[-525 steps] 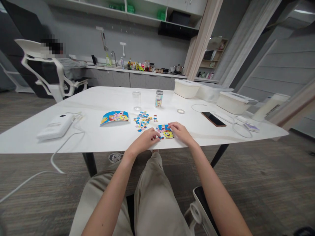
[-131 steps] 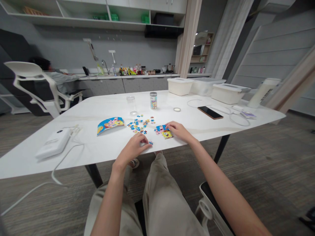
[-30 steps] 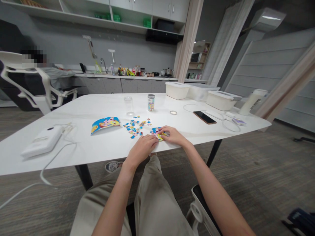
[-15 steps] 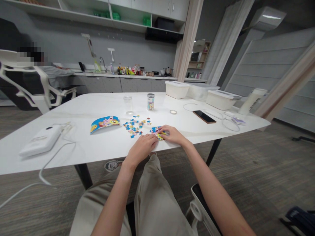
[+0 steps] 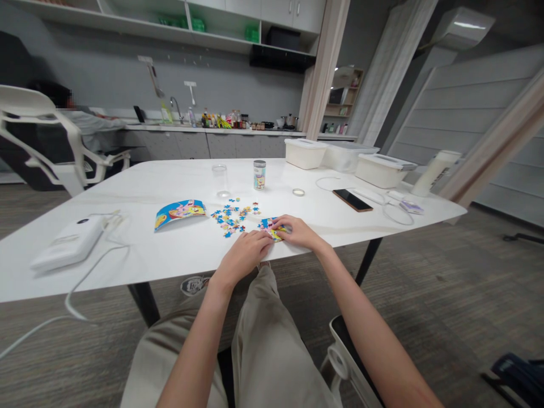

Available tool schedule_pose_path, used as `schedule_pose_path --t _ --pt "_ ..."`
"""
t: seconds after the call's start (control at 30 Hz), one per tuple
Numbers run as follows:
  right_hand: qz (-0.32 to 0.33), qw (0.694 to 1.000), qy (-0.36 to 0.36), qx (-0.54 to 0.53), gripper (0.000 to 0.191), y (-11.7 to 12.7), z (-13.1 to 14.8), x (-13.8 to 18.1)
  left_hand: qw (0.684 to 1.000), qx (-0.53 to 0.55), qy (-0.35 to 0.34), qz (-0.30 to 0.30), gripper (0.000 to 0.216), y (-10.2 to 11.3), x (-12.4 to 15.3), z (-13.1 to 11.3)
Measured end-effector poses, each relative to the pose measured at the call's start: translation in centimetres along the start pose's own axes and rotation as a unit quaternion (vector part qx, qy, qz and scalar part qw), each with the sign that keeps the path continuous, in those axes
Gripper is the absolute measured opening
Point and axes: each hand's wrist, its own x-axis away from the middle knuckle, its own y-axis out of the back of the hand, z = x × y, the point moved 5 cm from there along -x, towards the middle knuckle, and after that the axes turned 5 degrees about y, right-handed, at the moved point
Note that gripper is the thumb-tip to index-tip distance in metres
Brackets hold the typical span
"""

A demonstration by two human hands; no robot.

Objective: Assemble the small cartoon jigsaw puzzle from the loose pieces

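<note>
And here are both arms, bare from the bottom edge upward, angling in toward each other; the left forearm (image 5: 193,340) rises on a slant to the right, the right forearm (image 5: 361,317) leans the opposite way; the left wrist (image 5: 223,277) bends inward, and out ahead of it the left hand (image 5: 245,253) lies back upward, fingers side by side and pointing right; across from it the right hand (image 5: 296,232) arches low, fingers curled and reaching left, thumb tucked beneath; the two sets of fingertips sit just beside each other; whether either grip is closed is too small to tell!
</note>
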Motion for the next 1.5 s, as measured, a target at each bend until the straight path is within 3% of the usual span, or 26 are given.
schedule_pose_path --t 0.67,0.93,1.23,1.5 --pt "0.008 1.000 0.007 0.000 0.017 -0.1 -0.3 0.1 1.000 -0.016 -0.012 -0.002 0.020 0.1 0.2 -0.2" --pt "0.021 0.999 0.013 0.022 0.024 0.0 -0.1 0.1 0.987 -0.033 0.136 -0.074 0.038 0.3 0.4 1.5" --pt "0.025 0.999 0.014 0.018 0.026 0.0 0.1 0.0 0.994 -0.024 0.094 -0.043 0.032 -0.3 0.3 1.5" --pt "-0.002 0.999 -0.018 0.040 0.022 0.1 -0.7 -0.1 0.994 -0.028 0.103 -0.021 0.033 -0.4 0.3 1.5"
